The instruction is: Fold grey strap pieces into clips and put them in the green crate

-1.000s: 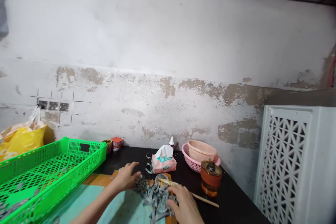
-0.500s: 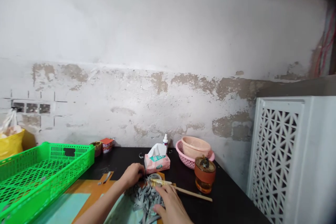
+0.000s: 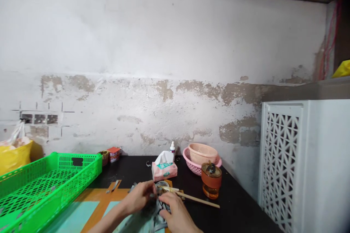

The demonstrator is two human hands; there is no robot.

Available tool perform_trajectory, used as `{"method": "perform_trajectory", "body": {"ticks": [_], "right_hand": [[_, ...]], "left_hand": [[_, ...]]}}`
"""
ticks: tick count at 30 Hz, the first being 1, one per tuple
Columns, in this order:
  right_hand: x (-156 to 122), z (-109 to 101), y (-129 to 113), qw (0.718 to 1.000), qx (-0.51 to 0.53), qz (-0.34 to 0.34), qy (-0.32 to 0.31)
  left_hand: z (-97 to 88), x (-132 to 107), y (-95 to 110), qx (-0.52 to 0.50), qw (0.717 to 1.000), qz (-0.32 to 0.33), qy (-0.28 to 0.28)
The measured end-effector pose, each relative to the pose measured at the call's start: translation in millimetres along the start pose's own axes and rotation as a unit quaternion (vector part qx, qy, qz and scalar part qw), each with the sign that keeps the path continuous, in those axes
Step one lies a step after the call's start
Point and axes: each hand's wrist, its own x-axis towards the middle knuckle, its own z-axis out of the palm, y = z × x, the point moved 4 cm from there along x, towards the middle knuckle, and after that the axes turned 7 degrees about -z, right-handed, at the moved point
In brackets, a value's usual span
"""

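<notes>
A loose pile of thin grey strips [image 3: 161,215] lies between my hands on the mat at the table's near edge. My left hand [image 3: 140,196] is bent down over the pile's left side; its fingertips are hidden, and the strips below it are blurred. My right hand [image 3: 176,209] rests at the right side of the pile, thumb and fingers apart, touching the strips. Just beyond the fingers sits a small round container [image 3: 163,184], partly covered. A pale wooden stick [image 3: 201,200] and a shorter, cream-coloured stick lie across its near side.
A green plastic crate [image 3: 90,169] stands at left. Behind my hands are a pink tissue pack [image 3: 165,172] and a white bottle [image 3: 172,147]. A pink basket [image 3: 188,158] holds a peach basin [image 3: 203,153]. Before it stands an amber lidded jar [image 3: 212,182]. Orange tape [image 3: 95,214] crosses the mat.
My left hand has come nearer and in over the pile, blurring the strips below it. My right hand stays about where it was. The view has tilted slightly up and turned right.
</notes>
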Motion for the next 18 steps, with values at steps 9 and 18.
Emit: {"method": "perform_trajectory", "body": {"ticks": [9,18], "right_hand": [[-5.4,-14.7,-16.6,0.999,0.017,-0.007,-0.031],[-3.3,-8.7,-45.1,0.979,0.195,0.029,-0.046]], "left_hand": [[2.9,-30.5,-0.9,-0.093,0.995,-0.009,-0.017],[19.5,-60.8,-6.2,-0.217,0.975,-0.038,0.011]]}}
